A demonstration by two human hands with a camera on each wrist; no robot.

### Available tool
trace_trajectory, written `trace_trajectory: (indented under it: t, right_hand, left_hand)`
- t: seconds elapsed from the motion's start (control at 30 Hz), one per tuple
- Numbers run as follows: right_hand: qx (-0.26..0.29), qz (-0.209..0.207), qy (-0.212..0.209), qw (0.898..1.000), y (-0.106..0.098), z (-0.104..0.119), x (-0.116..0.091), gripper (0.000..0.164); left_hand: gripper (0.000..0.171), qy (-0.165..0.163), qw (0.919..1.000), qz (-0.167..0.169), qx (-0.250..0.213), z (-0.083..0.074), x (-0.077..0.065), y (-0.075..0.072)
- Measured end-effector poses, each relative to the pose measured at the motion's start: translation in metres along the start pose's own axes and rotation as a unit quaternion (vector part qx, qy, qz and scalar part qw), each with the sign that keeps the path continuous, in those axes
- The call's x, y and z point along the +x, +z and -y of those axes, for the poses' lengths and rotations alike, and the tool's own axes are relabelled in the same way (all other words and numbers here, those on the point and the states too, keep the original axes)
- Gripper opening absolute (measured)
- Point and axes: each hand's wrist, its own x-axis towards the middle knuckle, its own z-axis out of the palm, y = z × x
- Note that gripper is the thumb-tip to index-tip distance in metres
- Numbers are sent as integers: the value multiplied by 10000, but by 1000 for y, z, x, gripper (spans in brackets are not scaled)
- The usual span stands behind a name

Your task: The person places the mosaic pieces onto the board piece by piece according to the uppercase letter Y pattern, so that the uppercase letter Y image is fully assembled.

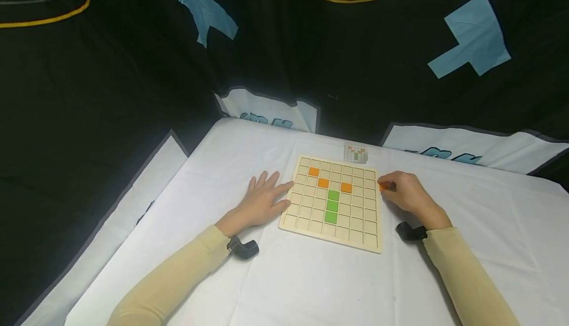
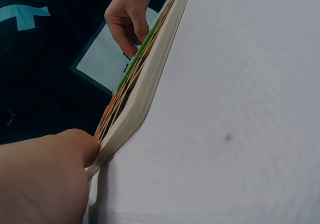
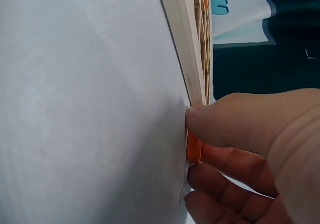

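A pale wooden grid board [image 1: 306,223] lies on the white table, with three orange tiles [image 1: 313,172] and three green tiles [image 1: 332,206] set in its squares. The green ones form a column near the middle. My left hand [image 1: 260,202] is spread flat on the cloth, its thumb and forefinger touching the board's left edge. Just off the opposite edge, my right hand [image 1: 408,192] pinches an orange tile [image 3: 194,149] between thumb and fingers. That tile is partly hidden by the fingers and sits low beside the board's side.
Behind the board lies a small card [image 1: 356,153] printed with a coloured grid pattern. White cloth [image 1: 311,286] covers the table. A black curtain [image 1: 284,59] with blue and white patches hangs at the back and left. Each wrist wears a dark camera band [image 1: 243,248].
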Motion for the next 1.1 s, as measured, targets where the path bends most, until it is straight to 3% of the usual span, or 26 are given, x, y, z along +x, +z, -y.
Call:
trace_trajectory:
  t: [1.1]
  right_hand:
    - [-84,53,36,9999,-1,-3,-1,28]
  left_hand:
    - [57,-13,10000,34,-30,1,0,0]
